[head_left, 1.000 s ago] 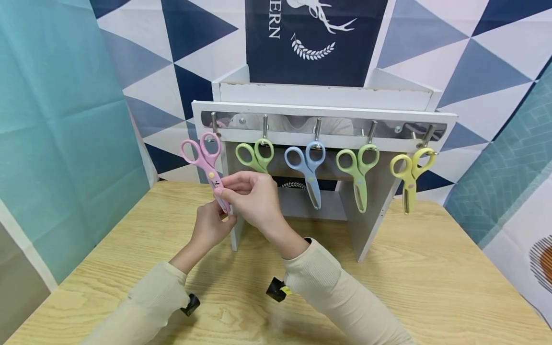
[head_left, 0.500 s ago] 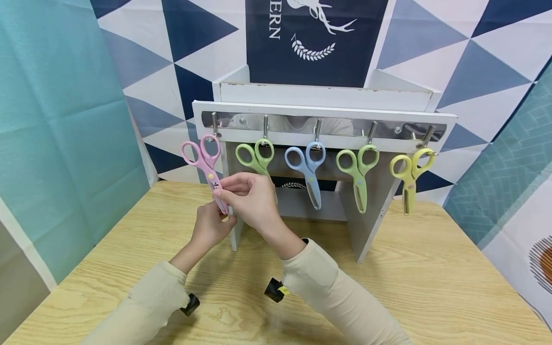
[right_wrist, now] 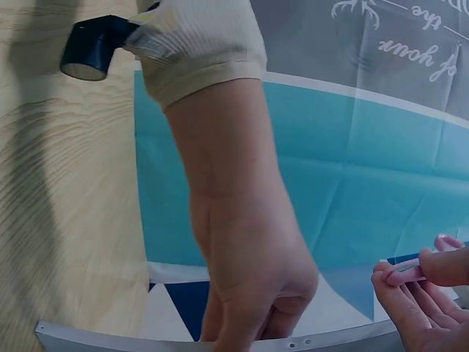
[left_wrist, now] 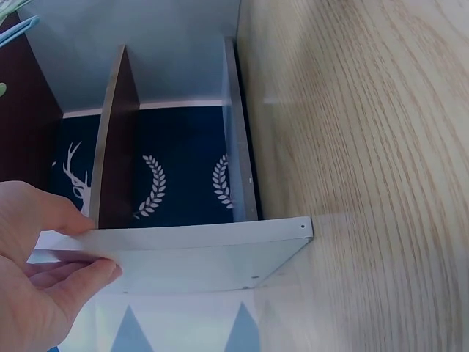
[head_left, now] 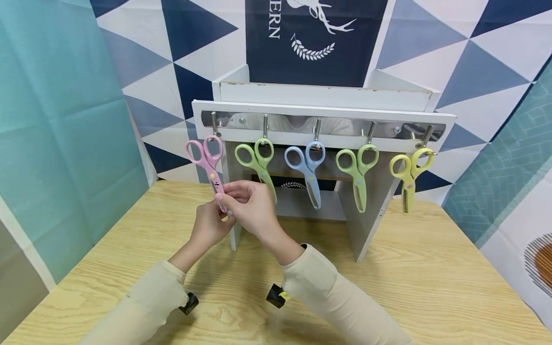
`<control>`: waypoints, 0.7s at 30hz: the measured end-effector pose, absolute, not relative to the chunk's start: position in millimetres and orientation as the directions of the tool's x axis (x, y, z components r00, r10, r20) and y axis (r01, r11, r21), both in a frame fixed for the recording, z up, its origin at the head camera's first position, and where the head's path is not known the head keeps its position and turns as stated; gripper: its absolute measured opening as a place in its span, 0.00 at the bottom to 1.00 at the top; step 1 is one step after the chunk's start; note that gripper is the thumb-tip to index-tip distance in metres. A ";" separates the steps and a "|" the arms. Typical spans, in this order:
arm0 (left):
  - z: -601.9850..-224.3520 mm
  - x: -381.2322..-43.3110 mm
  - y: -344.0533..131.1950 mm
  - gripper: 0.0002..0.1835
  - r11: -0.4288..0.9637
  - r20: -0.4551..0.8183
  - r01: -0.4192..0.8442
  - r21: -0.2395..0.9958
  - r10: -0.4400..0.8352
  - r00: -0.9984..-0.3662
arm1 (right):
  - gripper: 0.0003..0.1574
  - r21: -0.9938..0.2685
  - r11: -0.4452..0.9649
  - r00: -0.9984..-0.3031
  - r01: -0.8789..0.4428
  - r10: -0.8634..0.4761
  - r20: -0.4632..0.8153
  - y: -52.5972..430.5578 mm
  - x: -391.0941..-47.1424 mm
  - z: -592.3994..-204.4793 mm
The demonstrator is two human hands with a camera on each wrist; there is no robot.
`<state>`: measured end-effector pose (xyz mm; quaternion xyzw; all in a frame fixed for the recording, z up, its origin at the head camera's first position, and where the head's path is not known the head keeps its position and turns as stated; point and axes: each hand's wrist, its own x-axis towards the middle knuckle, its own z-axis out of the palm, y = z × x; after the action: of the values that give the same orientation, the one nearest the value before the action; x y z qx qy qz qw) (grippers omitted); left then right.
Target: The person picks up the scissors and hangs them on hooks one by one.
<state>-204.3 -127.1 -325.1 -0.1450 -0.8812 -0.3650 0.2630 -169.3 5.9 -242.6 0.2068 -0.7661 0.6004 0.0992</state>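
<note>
Pink scissors (head_left: 210,164) stand handles up below the leftmost metal hook (head_left: 214,123); whether a loop sits over that hook, I cannot tell. My right hand (head_left: 254,206) pinches them by the blade end between thumb and fingers. In the right wrist view, the tip of the pink scissors (right_wrist: 404,273) shows in that hand's grip. Just below, my left hand (head_left: 210,224) holds the left side panel of the white shelf unit. The left wrist view shows that side panel (left_wrist: 190,257) with its edge between the left thumb and fingers (left_wrist: 88,282).
Along the hook rail (head_left: 284,123) hang green scissors (head_left: 260,163), blue scissors (head_left: 308,167), a second green pair (head_left: 358,172) and yellow scissors (head_left: 409,177). The shelf unit stands on a wooden table (head_left: 414,287), with patterned cloth behind and a teal curtain (head_left: 69,120) at left.
The pink scissors have shifted slightly right, and my right hand is a little lower on them. My left hand has stayed on the panel.
</note>
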 end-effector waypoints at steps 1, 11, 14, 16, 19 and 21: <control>-325.3 -204.5 -127.3 0.04 0.687 0.573 0.454 0.568 0.065 -0.817 | 0.12 -0.878 0.187 -0.893 -0.440 -0.199 0.404 6.4 -168.9 -243.5; -326.4 -205.7 -128.0 0.04 0.654 0.577 0.470 0.593 0.063 -0.815 | 0.13 -0.879 0.166 -0.888 -0.446 -0.208 0.411 13.7 -165.3 -254.9; -325.9 -206.1 -127.9 0.04 0.653 0.580 0.472 0.592 0.062 -0.812 | 0.13 -0.876 0.182 -0.889 -0.446 -0.202 0.411 15.6 -164.4 -257.4; -325.6 -206.1 -127.7 0.04 0.652 0.578 0.473 0.593 0.063 -0.813 | 0.13 -0.874 0.190 -0.889 -0.447 -0.204 0.410 16.6 -164.5 -259.3; -325.4 -205.5 -127.5 0.05 0.653 0.568 0.466 0.597 0.066 -0.820 | 0.13 -0.874 0.203 -0.891 -0.442 -0.209 0.403 18.1 -165.0 -262.5; -325.4 -204.8 -127.5 0.06 0.657 0.559 0.457 0.599 0.066 -0.827 | 0.13 -0.882 0.198 -0.897 -0.428 -0.212 0.387 19.0 -165.5 -264.7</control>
<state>-204.8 -127.5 -325.4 -0.1495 -0.8743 -0.3859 0.2535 -165.5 19.0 -264.7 0.2082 -0.7686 0.5981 0.0900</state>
